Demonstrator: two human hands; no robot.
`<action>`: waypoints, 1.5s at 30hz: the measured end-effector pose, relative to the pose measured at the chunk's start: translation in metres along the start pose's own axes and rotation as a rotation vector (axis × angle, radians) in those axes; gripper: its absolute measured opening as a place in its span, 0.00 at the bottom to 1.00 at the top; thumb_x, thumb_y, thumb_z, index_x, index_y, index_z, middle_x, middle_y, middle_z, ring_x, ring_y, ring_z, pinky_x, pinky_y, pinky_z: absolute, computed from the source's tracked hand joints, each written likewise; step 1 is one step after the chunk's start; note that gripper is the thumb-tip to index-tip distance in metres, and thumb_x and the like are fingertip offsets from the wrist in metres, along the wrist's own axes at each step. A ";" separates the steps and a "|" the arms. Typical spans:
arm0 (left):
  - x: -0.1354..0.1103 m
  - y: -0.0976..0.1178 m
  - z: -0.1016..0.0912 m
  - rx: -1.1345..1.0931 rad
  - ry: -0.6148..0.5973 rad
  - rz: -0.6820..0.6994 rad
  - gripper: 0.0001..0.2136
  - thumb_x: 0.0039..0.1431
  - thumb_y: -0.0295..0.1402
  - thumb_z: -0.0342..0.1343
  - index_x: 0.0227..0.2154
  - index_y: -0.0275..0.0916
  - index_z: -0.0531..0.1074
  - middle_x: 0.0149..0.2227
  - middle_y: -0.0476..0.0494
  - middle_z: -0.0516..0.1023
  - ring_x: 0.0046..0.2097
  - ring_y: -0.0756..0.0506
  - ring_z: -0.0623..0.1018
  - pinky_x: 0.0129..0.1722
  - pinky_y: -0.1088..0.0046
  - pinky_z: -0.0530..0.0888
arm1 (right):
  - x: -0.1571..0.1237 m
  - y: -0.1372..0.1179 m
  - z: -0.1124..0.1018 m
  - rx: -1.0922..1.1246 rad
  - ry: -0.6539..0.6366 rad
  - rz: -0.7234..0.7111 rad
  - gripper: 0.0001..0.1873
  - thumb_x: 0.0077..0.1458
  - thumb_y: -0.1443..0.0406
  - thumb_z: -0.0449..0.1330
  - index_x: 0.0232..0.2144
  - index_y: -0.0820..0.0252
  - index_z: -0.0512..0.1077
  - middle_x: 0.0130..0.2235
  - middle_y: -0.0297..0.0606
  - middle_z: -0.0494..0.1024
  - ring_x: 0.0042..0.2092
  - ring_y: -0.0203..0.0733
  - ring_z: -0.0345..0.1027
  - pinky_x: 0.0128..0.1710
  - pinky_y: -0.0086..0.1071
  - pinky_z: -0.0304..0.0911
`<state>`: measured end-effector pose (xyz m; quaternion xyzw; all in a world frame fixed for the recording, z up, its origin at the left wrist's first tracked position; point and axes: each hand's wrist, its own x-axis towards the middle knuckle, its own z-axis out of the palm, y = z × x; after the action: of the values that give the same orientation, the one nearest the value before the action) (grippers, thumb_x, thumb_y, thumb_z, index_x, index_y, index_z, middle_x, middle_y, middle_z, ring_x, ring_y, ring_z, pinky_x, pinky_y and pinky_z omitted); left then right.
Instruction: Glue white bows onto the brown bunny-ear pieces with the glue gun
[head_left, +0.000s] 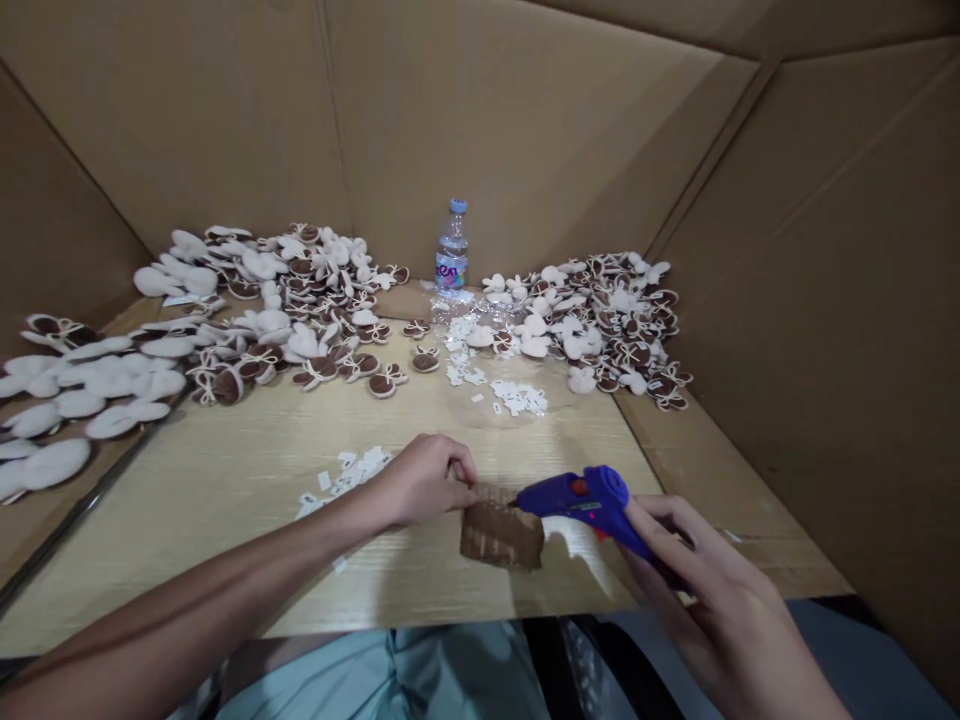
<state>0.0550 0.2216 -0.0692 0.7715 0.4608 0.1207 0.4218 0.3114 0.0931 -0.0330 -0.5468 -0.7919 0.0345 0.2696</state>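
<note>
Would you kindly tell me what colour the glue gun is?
The glue gun is deep blue-violet, seen best in the head view.

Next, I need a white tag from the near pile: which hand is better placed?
Probably the left hand: it is nearer that white tag pile, while the right hand holds the blue glue gun.

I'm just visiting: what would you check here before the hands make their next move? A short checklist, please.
1. Right hand gripping the blue glue gun: ok, wrapped around its handle.
2. Glue gun's indicator: ok, a small red light shows on its side.
3. Nozzle over the brown ridged piece: ok, though whether it touches, cannot tell.
4. Left hand clear of the nozzle: ok, apart but close.
5. Glue at the tip: cannot tell, too small.
6. Bottle upright and capped: ok, at the back.
</note>
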 end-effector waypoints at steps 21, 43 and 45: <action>0.003 0.001 0.002 0.026 0.008 -0.083 0.08 0.41 0.34 0.62 0.27 0.37 0.78 0.27 0.48 0.77 0.28 0.47 0.72 0.25 0.74 0.62 | 0.007 0.008 0.000 -0.053 -0.104 -0.051 0.21 0.62 0.69 0.50 0.57 0.57 0.64 0.46 0.47 0.72 0.45 0.40 0.72 0.41 0.28 0.69; 0.003 -0.003 0.003 -0.101 -0.010 -0.090 0.06 0.40 0.30 0.61 0.25 0.37 0.77 0.25 0.49 0.75 0.27 0.48 0.72 0.24 0.74 0.62 | 0.040 -0.011 -0.020 0.041 -0.312 0.011 0.23 0.63 0.67 0.49 0.59 0.53 0.64 0.45 0.43 0.74 0.42 0.41 0.72 0.39 0.30 0.70; 0.003 -0.002 0.003 -0.105 -0.015 -0.093 0.06 0.39 0.29 0.61 0.25 0.37 0.77 0.25 0.50 0.75 0.27 0.48 0.72 0.24 0.74 0.62 | 0.040 -0.008 -0.019 0.050 -0.264 0.057 0.21 0.63 0.65 0.50 0.56 0.55 0.68 0.44 0.44 0.75 0.41 0.41 0.73 0.37 0.29 0.70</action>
<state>0.0571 0.2227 -0.0729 0.7271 0.4858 0.1192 0.4701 0.3029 0.1205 0.0012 -0.5527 -0.8037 0.1336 0.1755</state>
